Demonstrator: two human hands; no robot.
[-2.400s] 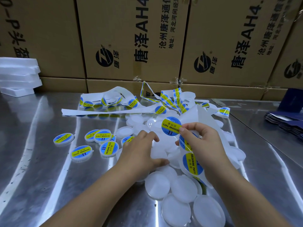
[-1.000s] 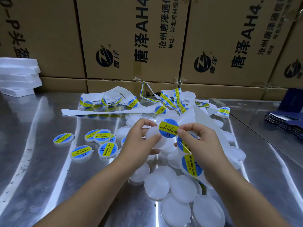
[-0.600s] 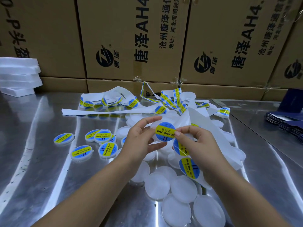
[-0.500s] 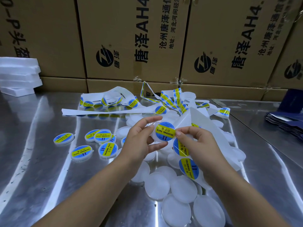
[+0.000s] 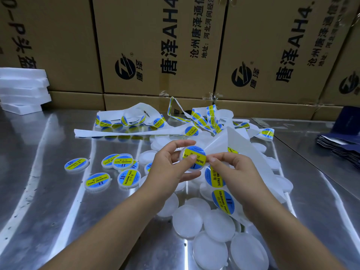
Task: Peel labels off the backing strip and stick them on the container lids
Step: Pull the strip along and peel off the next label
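Fingers of left hand clasp lid; right hand fingers pinch backing strip, tips touching label

The left hand and right hand are bare, like both forearms, with short fingernails.

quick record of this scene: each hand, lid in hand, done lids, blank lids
left hand: grips a lid, thumb on its label
right hand: pinches the backing strip beside that lid
labelled lids: on the table, left of the hands
bare lids: heaped below the hands
spare labels: on the backing strip under the right hand
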